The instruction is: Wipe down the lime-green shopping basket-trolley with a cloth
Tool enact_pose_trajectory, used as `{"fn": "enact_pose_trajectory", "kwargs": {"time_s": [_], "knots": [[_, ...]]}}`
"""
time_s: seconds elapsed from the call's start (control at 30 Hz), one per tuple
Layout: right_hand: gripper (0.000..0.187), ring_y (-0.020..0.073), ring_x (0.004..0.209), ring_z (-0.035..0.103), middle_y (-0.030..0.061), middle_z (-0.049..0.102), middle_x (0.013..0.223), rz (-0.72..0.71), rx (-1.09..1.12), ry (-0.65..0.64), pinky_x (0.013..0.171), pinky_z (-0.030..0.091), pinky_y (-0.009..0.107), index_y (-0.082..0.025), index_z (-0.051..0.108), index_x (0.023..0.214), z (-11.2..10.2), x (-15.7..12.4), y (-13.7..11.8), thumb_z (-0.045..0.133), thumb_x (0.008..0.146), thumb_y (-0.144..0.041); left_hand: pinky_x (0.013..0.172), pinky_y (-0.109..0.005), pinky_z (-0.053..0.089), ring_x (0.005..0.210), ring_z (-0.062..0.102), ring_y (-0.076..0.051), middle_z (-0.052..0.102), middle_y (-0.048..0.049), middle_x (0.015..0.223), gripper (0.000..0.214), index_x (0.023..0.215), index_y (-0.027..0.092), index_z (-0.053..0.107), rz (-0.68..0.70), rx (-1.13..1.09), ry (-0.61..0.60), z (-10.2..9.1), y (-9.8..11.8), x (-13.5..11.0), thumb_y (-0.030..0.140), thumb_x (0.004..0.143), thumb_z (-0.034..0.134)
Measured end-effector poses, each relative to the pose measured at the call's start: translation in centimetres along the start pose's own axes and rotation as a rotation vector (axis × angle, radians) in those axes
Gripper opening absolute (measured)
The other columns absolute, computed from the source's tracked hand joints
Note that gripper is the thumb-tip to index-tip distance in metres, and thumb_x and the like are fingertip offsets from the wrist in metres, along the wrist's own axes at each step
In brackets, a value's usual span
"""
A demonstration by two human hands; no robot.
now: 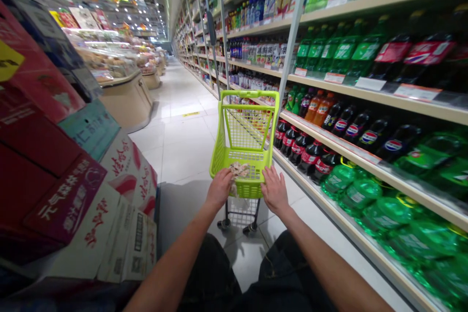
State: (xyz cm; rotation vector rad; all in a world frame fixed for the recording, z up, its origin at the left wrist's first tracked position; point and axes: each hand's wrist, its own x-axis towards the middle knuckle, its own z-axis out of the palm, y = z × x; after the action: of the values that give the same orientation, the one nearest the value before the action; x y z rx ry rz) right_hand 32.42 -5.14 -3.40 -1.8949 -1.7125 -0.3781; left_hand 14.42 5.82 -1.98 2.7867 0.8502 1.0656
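Observation:
A small lime-green shopping cart (pixel 241 152) with a plastic basket stands on the floor in front of me, its tall end and handlebar on the far side. My left hand (pixel 220 188) is at the near left corner of the basket, its fingers closed on a crumpled beige cloth (pixel 240 169) that lies over the near rim. What the left fingertips touch under the cloth is hidden. On the near right corner rests my right hand (pixel 274 189), fingers stretched and somewhat apart, with nothing held in it. Dark castors show below the basket.
Shelves of drink bottles (pixel 343 48) line the right side close to the cart, with large green bottles (pixel 387 209) at the bottom. Stacked cartons (pixel 124 170) crowd the left. Beyond them stands a rounded display counter (pixel 126 97); a tiled aisle (pixel 179 131) runs ahead.

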Motion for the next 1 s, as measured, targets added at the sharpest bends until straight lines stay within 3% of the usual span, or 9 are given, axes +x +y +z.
{"fn": "enact_pose_trajectory", "kwargs": {"time_s": [0.1,0.23,0.3,0.47,0.53,0.67,0.73,0.93,1.0], "knots": [[0.04,0.0247,0.128,0.028,0.0111,0.045,0.13,-0.037,-0.017,0.017,0.102,0.021,0.05,-0.012,0.047,0.121,0.1,-0.7,-1.2,0.033,0.085,-0.023,0.093,-0.043,0.042,0.11,0.047,-0.021,0.057,-0.0097,0.108,0.025,0.101,0.015,0.055,-0.001,0.019,0.007,0.7,1.3,0.0,0.011,0.08,0.043],[0.04,0.024,0.127,0.031,0.0102,0.047,0.129,-0.055,-0.018,0.038,0.101,0.022,0.05,-0.013,0.046,0.122,0.1,-1.3,-1.5,0.033,0.085,-0.021,0.096,-0.043,0.039,0.114,0.044,-0.022,0.057,-0.0107,0.108,0.025,0.101,0.013,0.056,0.124,-0.009,-0.053,2.1,3.8,0.8,0.01,0.079,0.044],[0.039,0.0235,0.126,0.031,0.0097,0.048,0.128,-0.061,-0.015,0.026,0.101,0.021,0.051,-0.015,0.046,0.121,-0.1,-1.2,-1.1,0.032,0.085,-0.02,0.096,-0.042,0.04,0.112,0.045,-0.021,0.058,-0.0103,0.108,0.025,0.1,0.013,0.056,0.128,-0.01,-0.072,1.6,2.8,0.8,0.009,0.079,0.044],[0.039,0.0236,0.127,0.029,0.0111,0.047,0.128,-0.034,0.014,0.025,0.101,0.024,0.048,-0.012,0.047,0.121,0.2,-1.1,-0.6,0.032,0.085,-0.021,0.093,-0.042,0.042,0.106,0.048,-0.02,0.058,-0.0107,0.105,0.024,0.098,0.013,0.057,-0.087,0.051,-0.002,-0.8,-1.2,0.1,0.009,0.079,0.042],[0.04,0.0245,0.128,0.027,0.0122,0.046,0.129,-0.006,0.027,0.049,0.1,0.026,0.047,-0.011,0.046,0.121,0.6,-1.2,-0.8,0.033,0.085,-0.022,0.093,-0.042,0.042,0.106,0.049,-0.021,0.058,-0.0106,0.105,0.024,0.098,0.013,0.057,-0.071,0.036,-0.025,-0.4,0.0,0.6,0.011,0.08,0.042],[0.042,0.0243,0.127,0.028,0.0124,0.047,0.128,-0.035,0.02,0.069,0.099,0.026,0.047,-0.011,0.044,0.123,0.9,-1.4,-0.7,0.034,0.083,-0.019,0.094,-0.041,0.041,0.11,0.047,-0.02,0.058,-0.0098,0.106,0.023,0.099,0.014,0.056,0.101,-0.025,-0.116,1.8,4.9,2.1,0.014,0.081,0.042],[0.041,0.0235,0.127,0.03,0.0114,0.048,0.127,-0.063,0.005,0.068,0.1,0.025,0.048,-0.013,0.045,0.123,0.6,-1.4,-0.4,0.033,0.084,-0.018,0.096,-0.041,0.04,0.112,0.046,-0.021,0.058,-0.0105,0.108,0.023,0.1,0.013,0.057,0.134,-0.02,-0.117,2.3,5.5,2.2,0.014,0.081,0.043],[0.041,0.0237,0.127,0.03,0.0118,0.048,0.128,-0.038,0.005,0.075,0.1,0.025,0.048,-0.012,0.045,0.122,0.5,-1.4,0.0,0.032,0.084,-0.017,0.097,-0.042,0.04,0.114,0.045,-0.022,0.057,-0.012,0.111,0.028,0.102,0.013,0.056,-0.076,0.094,0.017,-0.2,-0.7,-0.1,0.01,0.079,0.041],[0.042,0.0244,0.127,0.029,0.0125,0.047,0.128,-0.013,0.014,0.088,0.099,0.026,0.047,-0.01,0.045,0.122,0.8,-1.5,-0.3,0.034,0.083,-0.018,0.097,-0.042,0.04,0.114,0.045,-0.022,0.056,-0.0122,0.112,0.028,0.103,0.013,0.056,-0.095,0.11,0.028,-0.2,-0.7,-0.2,0.011,0.079,0.042]]}}
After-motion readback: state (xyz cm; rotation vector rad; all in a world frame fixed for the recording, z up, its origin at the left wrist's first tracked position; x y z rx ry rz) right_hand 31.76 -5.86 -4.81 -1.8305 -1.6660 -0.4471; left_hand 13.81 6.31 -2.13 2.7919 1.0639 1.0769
